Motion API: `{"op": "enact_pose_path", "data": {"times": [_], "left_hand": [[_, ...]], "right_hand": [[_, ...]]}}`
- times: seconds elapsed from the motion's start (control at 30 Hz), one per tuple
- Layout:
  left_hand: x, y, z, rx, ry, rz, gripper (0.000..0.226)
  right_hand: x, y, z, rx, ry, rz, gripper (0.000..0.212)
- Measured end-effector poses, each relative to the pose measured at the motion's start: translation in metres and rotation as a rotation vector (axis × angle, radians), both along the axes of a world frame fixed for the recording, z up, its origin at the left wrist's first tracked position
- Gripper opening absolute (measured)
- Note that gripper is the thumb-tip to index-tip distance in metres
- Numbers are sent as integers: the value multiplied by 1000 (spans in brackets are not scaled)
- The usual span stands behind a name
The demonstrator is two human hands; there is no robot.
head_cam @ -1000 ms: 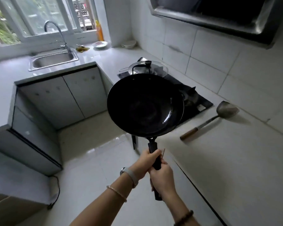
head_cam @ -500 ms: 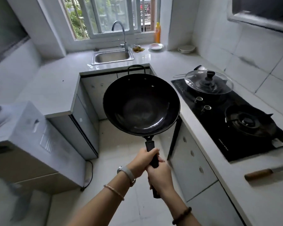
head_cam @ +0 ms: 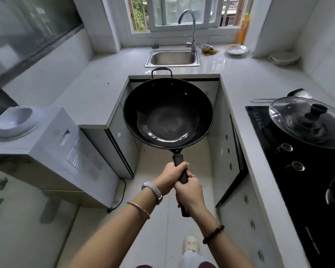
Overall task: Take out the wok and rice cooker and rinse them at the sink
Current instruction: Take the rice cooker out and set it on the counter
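Observation:
I hold a large black wok [head_cam: 168,115] in the air over the kitchen floor, its empty bowl facing me. Both hands grip its long black handle: my left hand [head_cam: 171,176] nearer the bowl, my right hand [head_cam: 190,194] just behind it. The steel sink [head_cam: 172,58] with a curved tap [head_cam: 190,26] lies straight ahead under the window, beyond the wok's far loop handle. No rice cooker is in view.
White counters run on both sides of a narrow floor. On the right are a black gas hob [head_cam: 302,171] with a glass lid [head_cam: 307,122] and an open cabinet door [head_cam: 238,161]. A white appliance [head_cam: 52,144] stands at left. Plates [head_cam: 283,58] and a small dish [head_cam: 237,49] sit near the sink.
The view has swung left from the hob until the sink is straight ahead. The wok stays in both hands, now pointing at the sink.

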State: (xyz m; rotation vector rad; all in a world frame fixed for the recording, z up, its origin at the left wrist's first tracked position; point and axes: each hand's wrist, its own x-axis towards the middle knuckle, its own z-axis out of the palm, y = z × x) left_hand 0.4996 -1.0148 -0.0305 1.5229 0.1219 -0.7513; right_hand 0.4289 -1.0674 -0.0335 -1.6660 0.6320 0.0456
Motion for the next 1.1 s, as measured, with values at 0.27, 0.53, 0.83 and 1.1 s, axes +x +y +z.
{"op": "enact_pose_path", "data": {"times": [0.27,0.53,0.83,1.1], "left_hand": [[65,-39,8,-35,19,118,25],[147,-54,5,-56,23,163,20],[298,-69,-14,-89,39,170,25],[422,-73,-10,-87,54,153,26]], "right_hand": [[72,-44,7,-15,-15,88,7],[155,-61,3,-36,-3,112,5],[303,-75,-6,-166,18,103,9],[422,-76,4,-118,28,72,10]]}}
